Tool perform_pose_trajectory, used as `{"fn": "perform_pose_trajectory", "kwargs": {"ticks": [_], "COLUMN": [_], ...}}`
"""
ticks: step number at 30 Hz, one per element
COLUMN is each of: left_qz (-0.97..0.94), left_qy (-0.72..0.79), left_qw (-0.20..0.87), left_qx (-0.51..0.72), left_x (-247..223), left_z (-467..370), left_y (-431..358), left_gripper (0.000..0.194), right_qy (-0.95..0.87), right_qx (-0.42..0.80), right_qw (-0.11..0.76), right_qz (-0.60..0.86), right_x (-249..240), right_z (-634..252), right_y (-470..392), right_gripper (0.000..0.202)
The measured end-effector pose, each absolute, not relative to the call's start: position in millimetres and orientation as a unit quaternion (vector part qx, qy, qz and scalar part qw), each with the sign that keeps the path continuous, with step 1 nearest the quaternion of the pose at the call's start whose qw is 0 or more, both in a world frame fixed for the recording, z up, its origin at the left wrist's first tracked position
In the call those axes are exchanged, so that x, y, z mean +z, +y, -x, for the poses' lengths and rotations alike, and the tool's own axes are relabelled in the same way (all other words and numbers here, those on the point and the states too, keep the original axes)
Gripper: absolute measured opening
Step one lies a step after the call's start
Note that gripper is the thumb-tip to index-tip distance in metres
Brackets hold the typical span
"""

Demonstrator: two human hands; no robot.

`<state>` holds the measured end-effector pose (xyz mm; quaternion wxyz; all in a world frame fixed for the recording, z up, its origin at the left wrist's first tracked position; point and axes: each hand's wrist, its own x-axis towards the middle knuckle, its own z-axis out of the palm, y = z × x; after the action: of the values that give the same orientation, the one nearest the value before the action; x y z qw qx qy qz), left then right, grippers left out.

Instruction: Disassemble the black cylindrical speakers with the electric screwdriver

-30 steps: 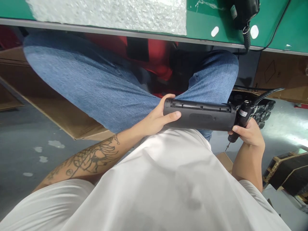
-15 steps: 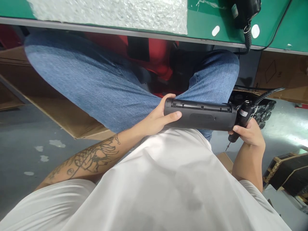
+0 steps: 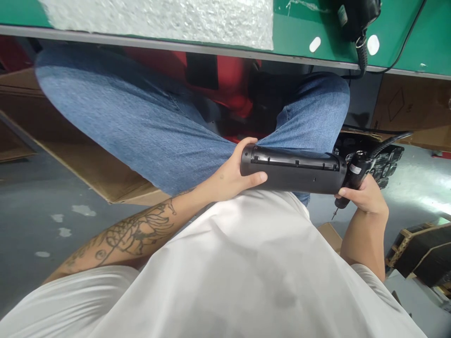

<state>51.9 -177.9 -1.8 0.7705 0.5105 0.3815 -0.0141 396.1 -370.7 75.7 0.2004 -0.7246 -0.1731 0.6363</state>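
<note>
A long black plastic housing [image 3: 292,176] with a glossy recessed strip along its upper side lies across my lap, in front of the white shirt. My left hand [image 3: 237,174] grips its left end, thumb on the near face and fingers behind. At the other end, my right hand [image 3: 366,195] is closed around a black electric screwdriver [image 3: 357,171], and its thumb touches the housing's lower right corner. The screwdriver tilts, its thin bit pointing down and to the left, away from the housing. From its top runs a black cord.
Ahead is a green-topped workbench [image 3: 296,28] with a sheet of bubble wrap [image 3: 158,21] and a second black corded tool [image 3: 359,19]. An open cardboard box [image 3: 120,183] stands left of my legs. Several black parts [image 3: 389,162] sit in a box at the right.
The housing has rolled slightly, so its glossy strip faces me more. My left hand has turned with it, while the screwdriver has barely shifted in my right hand.
</note>
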Motion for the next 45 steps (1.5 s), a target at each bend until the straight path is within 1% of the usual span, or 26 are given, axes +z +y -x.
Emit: {"fn": "perform_pose_trajectory", "kwargs": {"ticks": [2,8,14,18,24,29,32,36,38,41,45], "left_qz": [-0.538,-0.626,-0.725,-0.759,-0.773,-0.763,-0.736,-0.639,-0.562,-0.480,-0.429], "left_qy": [0.380,0.317,0.206,0.167,0.149,0.153,0.177,0.310,0.363,0.400,0.451], "left_qw": [0.753,0.708,0.637,0.596,0.570,0.578,0.605,0.684,0.729,0.759,0.729], "left_qx": [0.008,0.078,0.162,0.202,0.234,0.247,0.245,0.167,0.147,0.181,0.284], "left_x": [-4.2,-6.0,-26.1,-32.4,-34.2,-40.4,-38.8,-20.4,-7.5,13.3,42.1], "left_z": [-48.2,-29.2,-20.8,-23.6,-21.4,-15.7,-15.2,-28.6,-39.6,-50.9,-45.7], "left_y": [-183.1,-188.6,-180.9,-177.3,-178.0,-182.2,-185.3,-179.7,-168.4,-140.4,-98.9], "left_gripper": [0.117,0.115,0.126,0.130,0.131,0.131,0.122,0.107,0.104,0.099,0.088], "right_qy": [-0.173,-0.166,-0.160,-0.152,-0.130,-0.113,-0.112,-0.134,-0.154,-0.191,-0.234], "right_qx": [0.638,0.664,0.694,0.699,0.711,0.712,0.710,0.693,0.679,0.650,0.602], "right_qw": [0.199,0.194,0.189,0.190,0.187,0.193,0.194,0.220,0.240,0.265,0.298], "right_qz": [0.723,0.703,0.676,0.672,0.665,0.665,0.667,0.673,0.677,0.687,0.703], "right_x": [76.4,75.0,73.9,75.2,74.2,68.7,66.1,66.6,69.5,81.2,109.9], "right_z": [-395.4,-389.6,-384.4,-383.3,-381.0,-378.8,-377.3,-376.1,-377.1,-379.2,-372.7], "right_y": [-370.2,-371.2,-374.2,-375.7,-380.6,-386.3,-388.5,-377.6,-361.7,-324.9,-267.1], "right_gripper": [0.092,0.093,0.087,0.082,0.090,0.096,0.100,0.109,0.111,0.109,0.114]}}
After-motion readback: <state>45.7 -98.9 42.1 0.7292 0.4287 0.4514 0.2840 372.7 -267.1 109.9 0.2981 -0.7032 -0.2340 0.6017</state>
